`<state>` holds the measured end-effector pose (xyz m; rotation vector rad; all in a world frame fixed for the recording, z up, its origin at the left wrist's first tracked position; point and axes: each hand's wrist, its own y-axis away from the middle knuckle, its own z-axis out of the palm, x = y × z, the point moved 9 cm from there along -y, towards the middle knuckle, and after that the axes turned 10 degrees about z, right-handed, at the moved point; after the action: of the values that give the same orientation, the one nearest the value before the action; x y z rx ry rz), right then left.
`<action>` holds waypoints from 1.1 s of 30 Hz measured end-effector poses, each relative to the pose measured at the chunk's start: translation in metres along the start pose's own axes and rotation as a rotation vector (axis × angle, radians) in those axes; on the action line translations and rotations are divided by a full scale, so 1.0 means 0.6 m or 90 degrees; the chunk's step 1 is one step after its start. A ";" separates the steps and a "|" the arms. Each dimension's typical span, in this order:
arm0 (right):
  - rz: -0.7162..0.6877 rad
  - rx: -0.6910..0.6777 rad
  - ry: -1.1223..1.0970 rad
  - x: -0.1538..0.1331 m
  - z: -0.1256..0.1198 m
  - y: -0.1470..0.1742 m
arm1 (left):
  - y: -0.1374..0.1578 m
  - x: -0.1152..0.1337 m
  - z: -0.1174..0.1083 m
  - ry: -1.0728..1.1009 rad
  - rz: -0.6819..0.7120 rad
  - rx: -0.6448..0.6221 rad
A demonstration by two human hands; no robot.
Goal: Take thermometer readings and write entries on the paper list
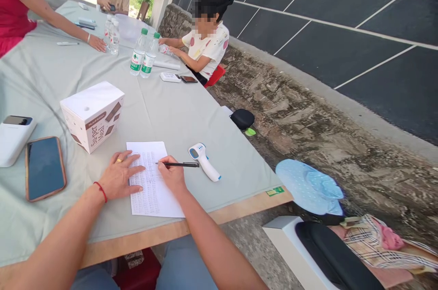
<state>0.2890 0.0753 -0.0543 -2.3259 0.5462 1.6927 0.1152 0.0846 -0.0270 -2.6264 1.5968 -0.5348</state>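
A white sheet of paper covered in rows of small handwriting lies at the near edge of the cloth-covered table. My left hand rests flat on its left side, fingers spread, a ring on one finger. In my right hand is a black pen, its tip on the written part of the sheet. Just right of the pen lies a white infrared thermometer. Beyond my left hand stands a white and brown carton. A phone in a brown case lies to the left.
A white power bank lies at the far left. Green-capped water bottles stand farther up the table. Several people sit or reach around it. Off the right edge are a blue hat and a black-and-white seat.
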 end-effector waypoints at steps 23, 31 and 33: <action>-0.003 0.018 0.014 0.005 -0.002 0.000 | -0.001 0.003 -0.007 0.025 0.034 0.072; -0.155 0.129 0.111 -0.007 -0.043 -0.003 | 0.096 -0.045 -0.166 -0.125 -0.172 0.672; -0.193 0.118 0.178 -0.003 -0.042 -0.010 | 0.136 -0.081 -0.183 -0.112 -0.274 0.770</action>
<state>0.3129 0.0717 -0.0448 -2.3773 0.3551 1.1442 -0.0080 0.1049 0.0468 -1.8981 0.3446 -0.8693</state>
